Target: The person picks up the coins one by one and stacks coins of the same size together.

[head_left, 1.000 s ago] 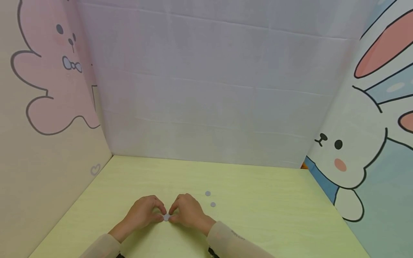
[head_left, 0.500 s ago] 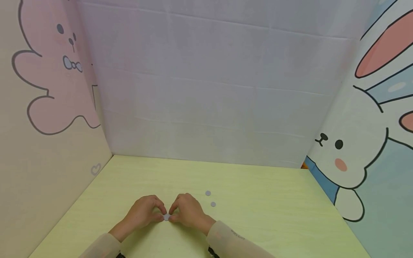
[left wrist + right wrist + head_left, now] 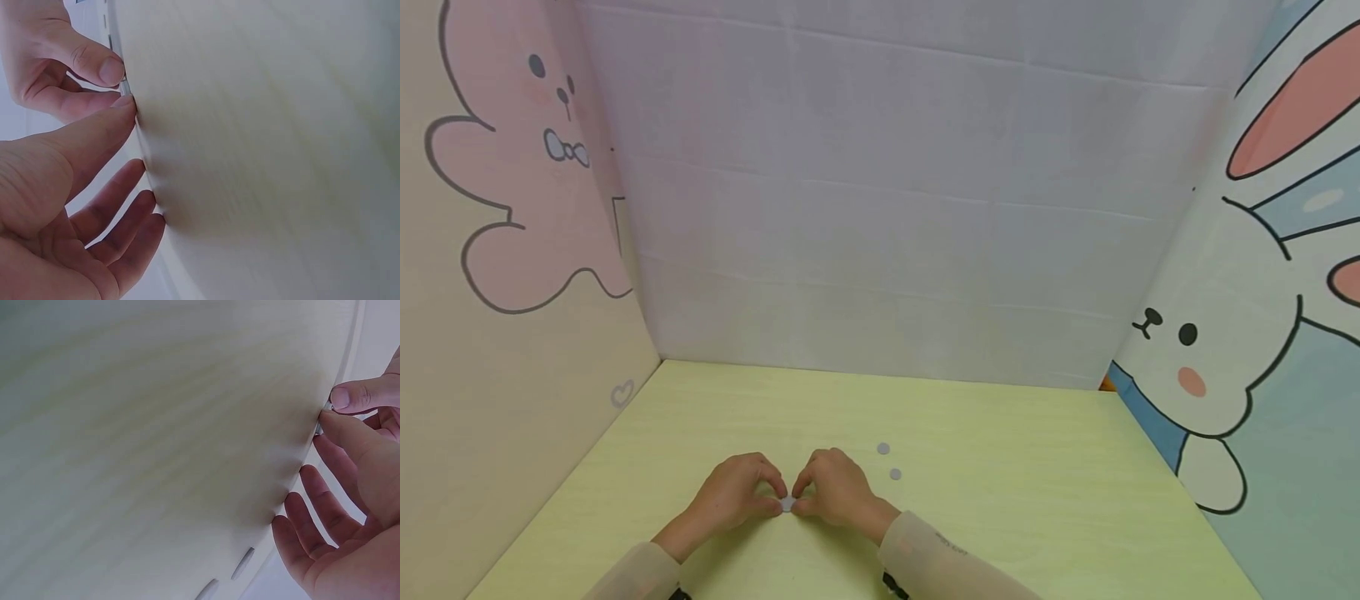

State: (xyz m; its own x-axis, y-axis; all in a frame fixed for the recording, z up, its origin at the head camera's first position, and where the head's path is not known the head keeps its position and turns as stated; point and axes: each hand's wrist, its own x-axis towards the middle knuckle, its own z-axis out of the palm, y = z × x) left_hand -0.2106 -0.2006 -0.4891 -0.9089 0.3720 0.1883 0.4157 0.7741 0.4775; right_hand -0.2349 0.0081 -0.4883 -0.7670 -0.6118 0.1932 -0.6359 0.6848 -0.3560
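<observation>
A small flat grey disc [image 3: 787,505] lies on the pale yellow tabletop between the two hands in the head view. From its left side the left hand [image 3: 737,493] pinches it at the edge with thumb and index finger. The right hand [image 3: 837,492] grips the opposite edge in the same way. Seen from the left wrist, the disc [image 3: 125,87] shows edge-on as a thin sliver between the thumbs, low at the surface. In the right wrist view, the other fingers [image 3: 310,528] of the right hand are spread with their tips at the tabletop.
Two more grey discs, a farther one [image 3: 883,448] and a nearer one [image 3: 895,474], lie to the right beyond the right hand. A white cloth backdrop [image 3: 880,208] closes off the rear of the table [image 3: 1037,500]. Cartoon-printed panels stand at both sides.
</observation>
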